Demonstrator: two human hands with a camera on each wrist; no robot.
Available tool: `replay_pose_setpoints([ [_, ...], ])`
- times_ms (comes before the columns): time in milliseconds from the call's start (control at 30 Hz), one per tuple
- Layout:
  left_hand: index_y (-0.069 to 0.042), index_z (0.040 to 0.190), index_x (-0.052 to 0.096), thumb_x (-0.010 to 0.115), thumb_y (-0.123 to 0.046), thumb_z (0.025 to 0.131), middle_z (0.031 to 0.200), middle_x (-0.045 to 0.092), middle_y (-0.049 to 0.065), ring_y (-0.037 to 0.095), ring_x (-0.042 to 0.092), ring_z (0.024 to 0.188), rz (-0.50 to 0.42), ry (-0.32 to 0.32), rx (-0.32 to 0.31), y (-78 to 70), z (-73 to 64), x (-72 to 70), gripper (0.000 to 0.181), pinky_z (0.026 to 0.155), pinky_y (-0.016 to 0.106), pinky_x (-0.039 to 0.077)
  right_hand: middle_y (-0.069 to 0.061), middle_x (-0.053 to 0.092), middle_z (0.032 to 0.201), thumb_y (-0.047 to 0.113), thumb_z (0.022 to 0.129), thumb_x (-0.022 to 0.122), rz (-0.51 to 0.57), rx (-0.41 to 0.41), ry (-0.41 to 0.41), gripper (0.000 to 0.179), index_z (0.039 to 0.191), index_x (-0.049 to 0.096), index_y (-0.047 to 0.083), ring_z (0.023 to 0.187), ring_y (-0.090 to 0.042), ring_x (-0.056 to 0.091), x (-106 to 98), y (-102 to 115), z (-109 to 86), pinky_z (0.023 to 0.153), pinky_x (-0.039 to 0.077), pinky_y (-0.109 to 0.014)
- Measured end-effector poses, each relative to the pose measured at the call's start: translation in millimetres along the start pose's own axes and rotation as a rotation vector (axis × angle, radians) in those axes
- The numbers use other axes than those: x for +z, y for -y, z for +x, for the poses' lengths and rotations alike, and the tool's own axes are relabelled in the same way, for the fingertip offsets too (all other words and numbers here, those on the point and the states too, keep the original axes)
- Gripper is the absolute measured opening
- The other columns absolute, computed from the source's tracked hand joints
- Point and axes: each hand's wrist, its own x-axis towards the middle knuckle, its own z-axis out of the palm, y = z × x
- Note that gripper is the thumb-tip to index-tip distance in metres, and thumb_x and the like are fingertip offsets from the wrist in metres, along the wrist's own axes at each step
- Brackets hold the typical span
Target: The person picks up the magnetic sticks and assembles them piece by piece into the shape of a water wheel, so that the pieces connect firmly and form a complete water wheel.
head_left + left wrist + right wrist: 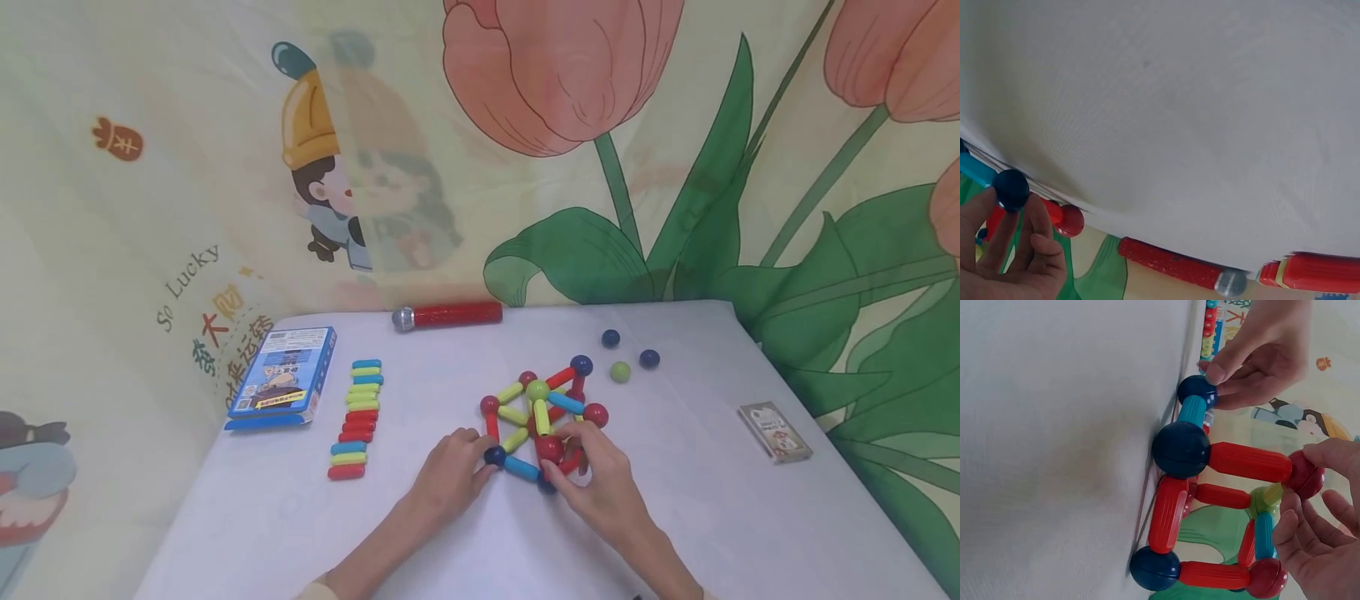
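A frame of coloured rods and balls (521,468) stands on the white table, its rods red, yellow-green and light blue. My left hand (446,473) pinches a dark blue ball (1011,190) at the near left bottom corner between thumb and fingers. With thumb and fingertips, my right hand (606,477) holds a red ball (1307,475) at an upper near corner. A red rod (1250,460) joins that red ball to another dark blue ball (1180,450) below it. On top sits a yellow-green ball (537,390). Part of the frame's right side is hidden behind the right hand.
Loose rods (360,425) lie in a column on the left, beside a blue box (285,375). A red microphone-like cylinder (457,314) lies at the back edge. Two dark blue balls (649,359) and a green ball (620,372) rest behind the frame. A small box (775,432) lies right.
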Motion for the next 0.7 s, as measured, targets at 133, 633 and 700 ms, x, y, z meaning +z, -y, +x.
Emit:
replay_pose_setpoints([
  [133,-0.006,0.124,0.078,0.091,-0.020,0.089,0.101,0.074,0.006,0.018,0.071,0.093,0.000,0.003,-0.016,-1.6,-0.5,-0.4,0.040,0.081,0.028,0.062,0.000,0.068,0.102,0.001,0.068,0.102,-0.026,0.002,-0.010,0.064,0.121,0.066,0.004,0.078,-0.016,0.067,2.5,-1.2,-1.7,0.063,0.060,-0.026],
  [633,-0.005,0.122,0.077,0.091,-0.026,0.089,0.101,0.073,0.006,0.019,0.070,0.094,0.031,0.024,-0.039,-7.0,2.5,-2.9,0.041,0.080,0.030,0.062,0.000,0.069,0.116,-0.001,0.070,0.101,-0.006,0.001,-0.049,0.057,0.119,0.074,0.007,0.107,-0.018,0.073,5.3,-7.5,-5.8,0.076,0.066,-0.034],
  [700,-0.005,0.123,0.077,0.091,-0.026,0.090,0.103,0.073,0.007,0.019,0.071,0.096,0.027,0.029,-0.044,-6.7,2.8,-2.6,0.042,0.081,0.030,0.062,0.000,0.069,0.116,-0.003,0.070,0.100,0.024,0.006,-0.047,0.056,0.120,0.074,0.007,0.106,-0.017,0.073,4.0,-9.1,-6.1,0.073,0.065,-0.031],
])
